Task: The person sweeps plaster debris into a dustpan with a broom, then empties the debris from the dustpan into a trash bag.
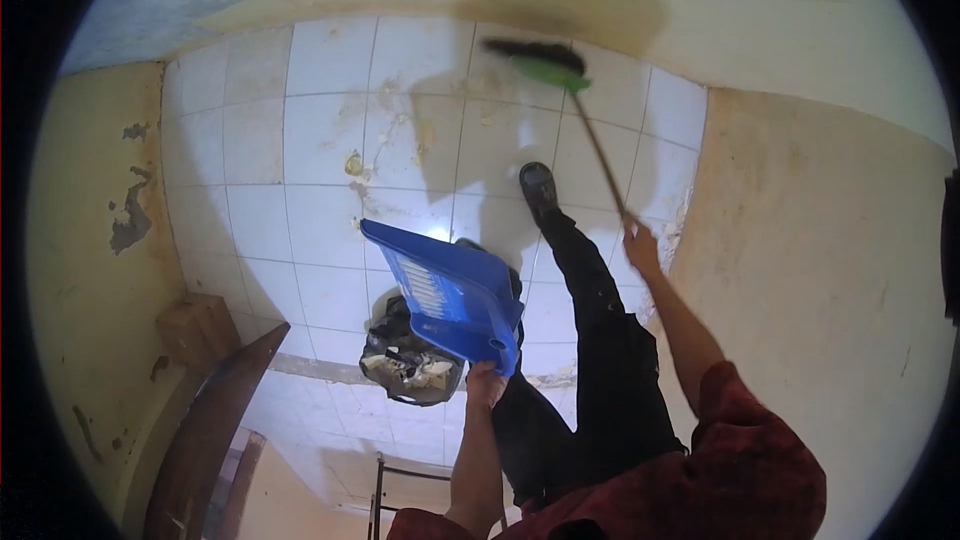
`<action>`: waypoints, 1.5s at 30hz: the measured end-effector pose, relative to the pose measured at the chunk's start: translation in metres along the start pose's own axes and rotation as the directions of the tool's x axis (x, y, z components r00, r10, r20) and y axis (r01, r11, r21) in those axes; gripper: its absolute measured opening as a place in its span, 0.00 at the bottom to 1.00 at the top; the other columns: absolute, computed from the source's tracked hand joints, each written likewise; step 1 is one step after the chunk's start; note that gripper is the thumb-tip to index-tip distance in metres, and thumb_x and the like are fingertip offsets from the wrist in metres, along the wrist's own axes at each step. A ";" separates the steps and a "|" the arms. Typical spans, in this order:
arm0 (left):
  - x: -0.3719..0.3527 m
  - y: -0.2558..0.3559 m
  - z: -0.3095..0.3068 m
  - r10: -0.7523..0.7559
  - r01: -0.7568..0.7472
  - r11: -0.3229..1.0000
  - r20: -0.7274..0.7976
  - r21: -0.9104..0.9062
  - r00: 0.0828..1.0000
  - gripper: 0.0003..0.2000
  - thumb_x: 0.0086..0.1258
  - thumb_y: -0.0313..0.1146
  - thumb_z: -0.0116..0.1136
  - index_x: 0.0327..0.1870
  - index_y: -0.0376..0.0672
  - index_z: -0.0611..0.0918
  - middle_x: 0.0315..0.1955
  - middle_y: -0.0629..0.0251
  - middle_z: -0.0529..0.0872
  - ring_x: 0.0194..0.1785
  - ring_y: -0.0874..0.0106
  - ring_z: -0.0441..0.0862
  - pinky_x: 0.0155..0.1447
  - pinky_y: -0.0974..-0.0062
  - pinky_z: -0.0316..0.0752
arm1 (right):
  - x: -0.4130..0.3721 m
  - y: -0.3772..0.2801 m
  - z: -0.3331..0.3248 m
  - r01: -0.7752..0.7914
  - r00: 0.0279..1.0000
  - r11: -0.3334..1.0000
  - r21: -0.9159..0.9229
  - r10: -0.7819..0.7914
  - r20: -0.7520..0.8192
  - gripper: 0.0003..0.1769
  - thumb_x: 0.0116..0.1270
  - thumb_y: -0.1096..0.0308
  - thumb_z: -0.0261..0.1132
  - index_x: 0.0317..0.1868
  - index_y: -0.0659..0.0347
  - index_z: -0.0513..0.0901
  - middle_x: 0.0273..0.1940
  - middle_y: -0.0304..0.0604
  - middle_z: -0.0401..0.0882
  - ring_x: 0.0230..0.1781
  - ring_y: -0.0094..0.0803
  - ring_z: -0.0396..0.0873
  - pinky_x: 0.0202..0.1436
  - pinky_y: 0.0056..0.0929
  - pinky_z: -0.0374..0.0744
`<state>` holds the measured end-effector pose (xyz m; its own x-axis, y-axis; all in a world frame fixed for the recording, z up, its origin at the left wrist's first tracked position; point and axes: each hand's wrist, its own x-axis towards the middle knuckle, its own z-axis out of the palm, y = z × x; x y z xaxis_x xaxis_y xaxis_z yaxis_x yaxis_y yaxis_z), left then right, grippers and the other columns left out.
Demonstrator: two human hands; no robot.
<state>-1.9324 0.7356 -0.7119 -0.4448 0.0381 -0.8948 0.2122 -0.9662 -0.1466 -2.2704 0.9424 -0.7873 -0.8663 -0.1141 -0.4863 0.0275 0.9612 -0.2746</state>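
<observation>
My left hand is closed on the handle end of a blue dustpan, held up above the floor with its wide edge towards the upper left. My right hand grips the brown stick of a broom. The green head with dark bristles lies near the far wall, at the top of the tiles. Below and left of the dustpan stands an open black bag with rubbish in it, partly hidden by the pan.
White floor tiles carry stains and scattered debris, with a yellowish piece among them. A cardboard box and a wooden door are at the lower left. Peeling walls enclose the floor. A metal frame stands at the bottom.
</observation>
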 end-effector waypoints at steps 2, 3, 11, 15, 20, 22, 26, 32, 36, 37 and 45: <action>-0.002 0.008 -0.023 -0.033 0.032 0.999 -0.015 -0.032 0.999 0.28 0.50 0.19 0.51 0.59 0.38 0.68 0.52 0.55 0.75 0.56 0.55 0.72 0.64 0.52 0.65 | 0.042 -0.024 -0.009 -0.225 0.973 0.957 0.184 0.210 0.101 0.20 0.70 0.56 0.48 0.51 0.61 0.76 0.41 0.60 0.79 0.40 0.57 0.78 0.45 0.50 0.76; -0.001 0.014 -0.036 -0.053 0.053 0.997 -0.009 -0.058 0.999 0.30 0.49 0.18 0.51 0.60 0.39 0.67 0.56 0.53 0.73 0.61 0.53 0.68 0.67 0.50 0.61 | 0.060 -0.025 0.002 -0.130 0.991 0.979 0.158 0.123 0.052 0.18 0.69 0.58 0.48 0.47 0.63 0.75 0.38 0.58 0.79 0.37 0.56 0.78 0.42 0.49 0.76; -0.022 0.045 -0.050 -0.121 0.125 0.989 0.044 -0.082 0.992 0.32 0.50 0.19 0.50 0.63 0.39 0.65 0.61 0.51 0.69 0.66 0.52 0.64 0.70 0.48 0.57 | -0.090 -0.077 0.087 -0.551 0.813 0.703 0.450 0.329 0.481 0.18 0.69 0.54 0.49 0.32 0.61 0.74 0.15 0.43 0.69 0.07 0.31 0.67 0.11 0.32 0.66; -0.023 0.035 -0.053 -0.088 0.094 0.990 0.065 -0.102 0.994 0.31 0.51 0.19 0.50 0.63 0.39 0.66 0.61 0.50 0.69 0.68 0.52 0.62 0.70 0.48 0.56 | -0.119 -0.110 0.014 -0.778 0.626 0.309 0.547 0.311 0.715 0.16 0.69 0.50 0.54 0.30 0.53 0.72 0.13 0.29 0.57 0.08 0.18 0.57 0.09 0.20 0.54; -0.050 0.033 -0.079 -0.093 0.094 0.991 0.015 -0.098 0.996 0.32 0.50 0.20 0.51 0.63 0.38 0.65 0.61 0.51 0.69 0.68 0.52 0.61 0.71 0.49 0.53 | -0.129 -0.023 -0.078 -0.526 0.817 0.675 0.517 0.233 0.527 0.19 0.68 0.53 0.57 0.53 0.53 0.77 0.17 0.31 0.66 0.13 0.18 0.60 0.16 0.21 0.62; -0.042 0.026 -0.082 -0.088 0.090 0.990 0.024 -0.111 0.996 0.32 0.50 0.20 0.51 0.63 0.37 0.64 0.62 0.51 0.68 0.68 0.52 0.61 0.71 0.49 0.52 | -0.136 0.014 -0.103 -0.056 0.966 0.943 0.328 -0.033 0.258 0.22 0.68 0.57 0.58 0.59 0.56 0.74 0.25 0.39 0.77 0.21 0.25 0.72 0.25 0.27 0.73; -0.026 0.006 -0.084 -0.089 0.090 0.983 0.011 -0.159 0.996 0.33 0.50 0.21 0.52 0.63 0.36 0.63 0.62 0.51 0.68 0.69 0.53 0.60 0.72 0.50 0.50 | -0.119 0.096 -0.112 0.137 0.948 0.979 -0.154 -0.084 0.308 0.22 0.68 0.63 0.56 0.61 0.61 0.70 0.40 0.59 0.81 0.39 0.47 0.82 0.40 0.37 0.78; -0.023 -0.018 -0.082 -0.021 0.031 0.979 0.053 -0.202 0.998 0.30 0.50 0.21 0.53 0.60 0.38 0.65 0.56 0.53 0.72 0.61 0.54 0.69 0.70 0.46 0.54 | -0.013 0.096 -0.040 0.250 0.924 0.951 -0.180 -0.179 0.339 0.19 0.70 0.61 0.51 0.57 0.63 0.72 0.37 0.65 0.77 0.41 0.59 0.77 0.39 0.49 0.76; -0.015 -0.033 -0.103 0.016 -0.013 0.983 0.014 -0.184 1.000 0.30 0.51 0.23 0.52 0.61 0.38 0.64 0.56 0.52 0.71 0.56 0.55 0.73 0.68 0.47 0.60 | 0.090 -0.048 0.036 0.649 0.737 0.733 -0.203 -0.540 0.407 0.18 0.68 0.65 0.50 0.54 0.65 0.71 0.45 0.59 0.77 0.40 0.58 0.76 0.44 0.50 0.76; -0.017 -0.039 -0.100 0.035 -0.035 0.978 -0.003 -0.205 0.999 0.30 0.51 0.23 0.52 0.61 0.38 0.64 0.56 0.52 0.71 0.56 0.55 0.73 0.68 0.47 0.60 | 0.098 -0.104 0.044 0.648 0.720 0.744 -0.162 -0.531 0.447 0.16 0.68 0.64 0.50 0.50 0.65 0.73 0.43 0.60 0.77 0.39 0.59 0.76 0.43 0.50 0.76; -0.014 -0.085 -0.105 0.166 -0.147 0.966 0.075 -0.215 0.983 0.32 0.50 0.29 0.53 0.62 0.32 0.65 0.60 0.49 0.70 0.67 0.53 0.62 0.72 0.53 0.53 | 0.013 -0.050 0.003 0.541 0.782 0.838 -0.072 -0.470 0.409 0.21 0.70 0.57 0.51 0.59 0.58 0.71 0.28 0.62 0.77 0.28 0.59 0.77 0.29 0.50 0.74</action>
<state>-1.8524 0.8440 -0.7311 -0.4671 -0.1420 -0.8727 0.4571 -0.8837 -0.1009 -2.2815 0.8920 -0.7826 -0.4864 -0.6438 -0.5907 -0.4820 0.7616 -0.4331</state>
